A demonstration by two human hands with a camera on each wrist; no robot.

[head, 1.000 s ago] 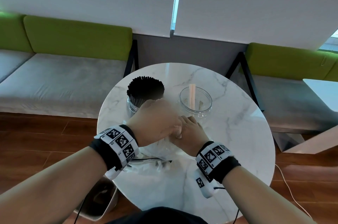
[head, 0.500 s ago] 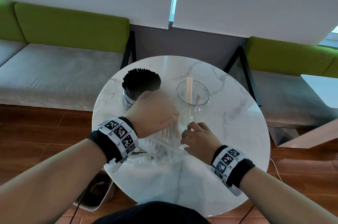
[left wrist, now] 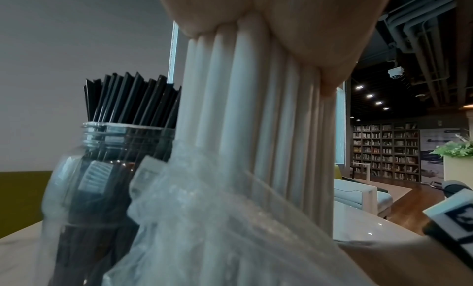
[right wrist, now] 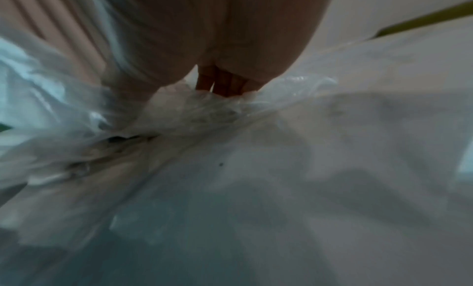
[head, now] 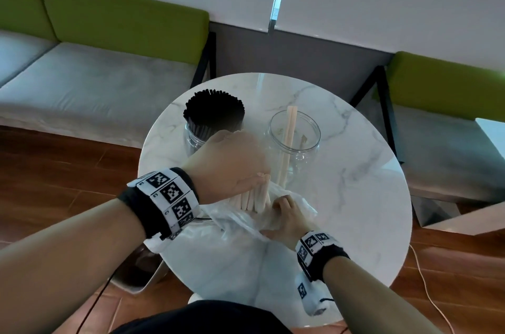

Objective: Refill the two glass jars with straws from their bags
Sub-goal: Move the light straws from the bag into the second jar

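Two jars sit at the back of the round marble table (head: 355, 197): the left jar (head: 196, 137) is packed with black straws (head: 214, 111), the right jar (head: 295, 139) holds only a couple of pale ones. Left hand (head: 232, 167) has its fingers wrapped tight around a bundle of pale straws (head: 252, 198), upright and half out of the clear plastic bag (head: 240, 221), just in front of the jars. Right hand (head: 287, 217) has its fingers curled into the bag's crumpled plastic, holding it at the table.
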